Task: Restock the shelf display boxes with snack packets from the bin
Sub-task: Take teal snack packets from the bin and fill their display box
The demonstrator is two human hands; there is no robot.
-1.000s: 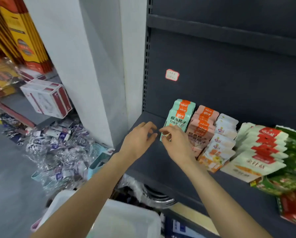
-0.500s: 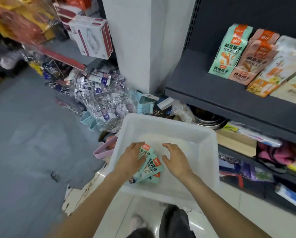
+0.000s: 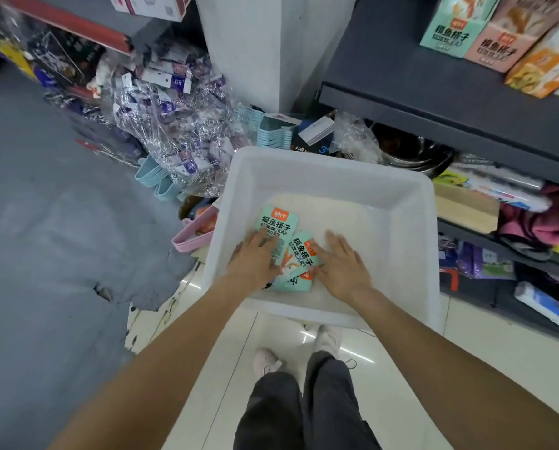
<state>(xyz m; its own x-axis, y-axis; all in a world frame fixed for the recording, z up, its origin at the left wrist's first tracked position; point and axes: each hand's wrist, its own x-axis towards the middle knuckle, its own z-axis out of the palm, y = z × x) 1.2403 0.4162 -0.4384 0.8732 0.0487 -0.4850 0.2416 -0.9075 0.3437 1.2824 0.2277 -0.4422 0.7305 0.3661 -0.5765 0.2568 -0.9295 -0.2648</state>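
Left grip (image 3: 255, 258) lies flat, fingers straight, pressing a mint packet (image 3: 276, 225). Right grip (image 3: 341, 266) is likewise released, its straight fingers touching the edge of a second packet (image 3: 304, 251). The packets overlap near the bin's (image 3: 411, 235) near-left corner. On the shelf (image 3: 417, 76) above right stand display boxes (image 3: 450, 27).
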